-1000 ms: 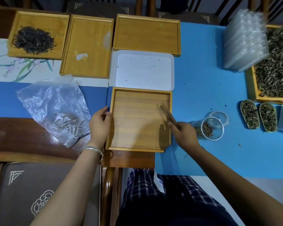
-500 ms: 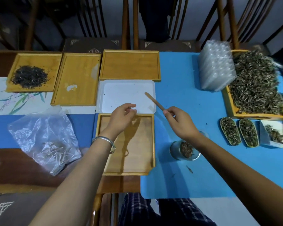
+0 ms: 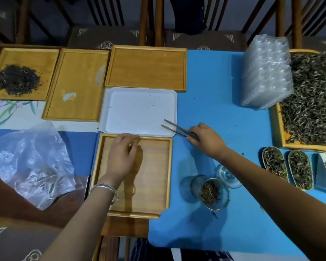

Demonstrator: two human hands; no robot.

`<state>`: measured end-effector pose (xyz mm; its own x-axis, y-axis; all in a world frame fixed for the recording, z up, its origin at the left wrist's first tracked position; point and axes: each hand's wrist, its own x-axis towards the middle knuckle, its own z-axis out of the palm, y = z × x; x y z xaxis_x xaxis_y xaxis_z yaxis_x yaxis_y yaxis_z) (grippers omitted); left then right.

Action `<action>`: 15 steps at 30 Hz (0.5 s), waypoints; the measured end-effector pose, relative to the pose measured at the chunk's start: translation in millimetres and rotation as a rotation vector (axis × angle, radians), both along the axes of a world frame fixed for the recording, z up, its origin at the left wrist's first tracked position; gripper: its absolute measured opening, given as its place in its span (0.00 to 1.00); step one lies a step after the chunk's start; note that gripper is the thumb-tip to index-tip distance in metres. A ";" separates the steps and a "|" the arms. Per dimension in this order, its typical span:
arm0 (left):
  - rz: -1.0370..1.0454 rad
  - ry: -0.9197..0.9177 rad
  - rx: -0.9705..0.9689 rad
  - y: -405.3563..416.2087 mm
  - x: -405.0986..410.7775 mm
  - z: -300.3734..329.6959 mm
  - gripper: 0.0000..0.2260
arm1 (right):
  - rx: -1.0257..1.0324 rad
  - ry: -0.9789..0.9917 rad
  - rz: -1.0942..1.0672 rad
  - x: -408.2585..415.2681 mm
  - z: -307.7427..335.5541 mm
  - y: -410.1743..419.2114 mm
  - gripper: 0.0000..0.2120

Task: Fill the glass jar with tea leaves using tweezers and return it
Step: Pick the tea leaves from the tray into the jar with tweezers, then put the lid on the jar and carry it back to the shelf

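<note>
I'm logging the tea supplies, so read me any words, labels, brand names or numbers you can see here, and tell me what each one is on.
None: no readable text in this view.
The glass jar, tweezers, white tray and plastic bag bear no label.
The chair cushions carry ornamental motifs only, not writing.

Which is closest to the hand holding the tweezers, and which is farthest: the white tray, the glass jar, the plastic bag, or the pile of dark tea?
From the right hand, seen by the head camera:
1. White tray, just to its left, under the tweezers' tips.
2. Glass jar, nearer the person, below the forearm.
3. Plastic bag, far left.
4. Dark tea, far left corner tray.
</note>
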<state>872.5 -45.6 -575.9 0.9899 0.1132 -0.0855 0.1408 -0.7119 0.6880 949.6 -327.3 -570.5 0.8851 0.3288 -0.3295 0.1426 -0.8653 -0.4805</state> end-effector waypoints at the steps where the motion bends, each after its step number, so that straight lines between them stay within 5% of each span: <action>1: 0.002 0.000 -0.026 -3.6 1.2 1.3 0.12 | -0.001 -0.002 0.007 1.2 -1.6 0.5 0.10; 9: -0.013 0.003 -0.153 -28.1 2.0 12.1 0.14 | 0.012 -0.001 0.006 4.6 -2.8 -1.8 0.20; 15: -0.162 0.043 -0.336 -57.0 -21.5 25.6 0.14 | 0.252 -0.183 -0.378 -32.0 31.7 -37.6 0.12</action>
<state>851.0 -102.6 -550.3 0.9874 -0.0856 -0.1331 0.0789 -0.4631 0.8828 917.6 -364.9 -538.8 0.9938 0.0222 -0.1086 -0.0577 -0.7328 -0.6780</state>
